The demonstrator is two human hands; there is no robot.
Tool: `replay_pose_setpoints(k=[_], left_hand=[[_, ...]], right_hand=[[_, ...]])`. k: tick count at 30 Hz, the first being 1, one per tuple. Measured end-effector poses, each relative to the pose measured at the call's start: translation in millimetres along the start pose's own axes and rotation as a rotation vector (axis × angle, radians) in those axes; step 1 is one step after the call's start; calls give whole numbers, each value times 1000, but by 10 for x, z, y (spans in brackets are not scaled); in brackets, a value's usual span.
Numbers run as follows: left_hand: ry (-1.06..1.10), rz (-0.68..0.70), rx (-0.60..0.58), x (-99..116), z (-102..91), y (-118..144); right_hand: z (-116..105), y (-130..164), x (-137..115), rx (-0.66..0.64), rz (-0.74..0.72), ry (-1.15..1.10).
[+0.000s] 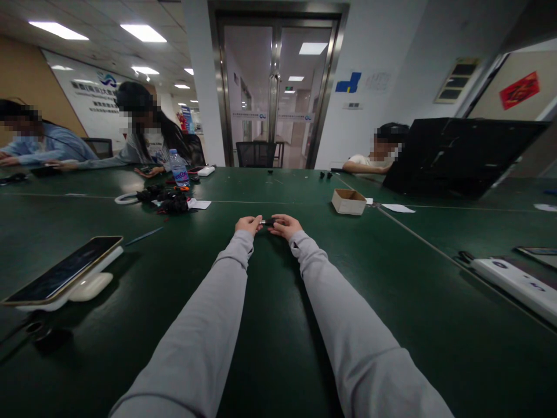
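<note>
the fingertips of both hands meet over a small dark part (268, 222) with a pale metallic end, held just above the green table (278, 325). the left hand (249, 224) pinches the pale end between thumb and curled fingers, closed on it. the right hand (285, 226) closes around the dark end from the other side, fingers bent over the top. the part is too small to say more about what it is. gripping it from both ends like this keeps it steady and in clear sight between the two hands, which looks like the reason both arms stretch so far forward in their grey sleeves.

further out, a small open cardboard box (348, 201) sits on the table ahead and to the right, near the hands, apparently kept within reach. to the left lies a heap of black parts (167, 201) with a white ring beside it, and a water bottle (178, 168) stands behind that. a phone (65, 274) rests tilted on a white stand at the near left, angled up toward the person. a white power strip (517, 283) lies at the near right. a black laptop (456, 154) stands open farther right. other people sit along the far edge, their hands well apart from these two.
</note>
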State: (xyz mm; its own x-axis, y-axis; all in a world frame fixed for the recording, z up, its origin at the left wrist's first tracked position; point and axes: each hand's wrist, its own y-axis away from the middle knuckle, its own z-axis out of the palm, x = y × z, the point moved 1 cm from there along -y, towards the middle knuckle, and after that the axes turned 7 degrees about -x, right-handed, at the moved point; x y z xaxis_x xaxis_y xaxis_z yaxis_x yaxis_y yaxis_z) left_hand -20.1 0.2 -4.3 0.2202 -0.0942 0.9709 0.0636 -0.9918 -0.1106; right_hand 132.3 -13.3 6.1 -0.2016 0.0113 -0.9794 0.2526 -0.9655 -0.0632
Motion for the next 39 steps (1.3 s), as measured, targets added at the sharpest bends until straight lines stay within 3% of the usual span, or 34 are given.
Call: replay_pose_setpoints(k=[8,16,30,39], left_hand=[[-17,-67,14,151,3,102],[-52,-59,-1,108,1,68],[-400,-40,6,189,-4,120],[-273,16,-60,84,29,96]], right_hand=[[-3,9,-1,-13,-22,-6],[-10,2,9,-15,-24,-8],[-21,22,-5,-79,-32,-46],[-6,-18,-7,21,17,-82]])
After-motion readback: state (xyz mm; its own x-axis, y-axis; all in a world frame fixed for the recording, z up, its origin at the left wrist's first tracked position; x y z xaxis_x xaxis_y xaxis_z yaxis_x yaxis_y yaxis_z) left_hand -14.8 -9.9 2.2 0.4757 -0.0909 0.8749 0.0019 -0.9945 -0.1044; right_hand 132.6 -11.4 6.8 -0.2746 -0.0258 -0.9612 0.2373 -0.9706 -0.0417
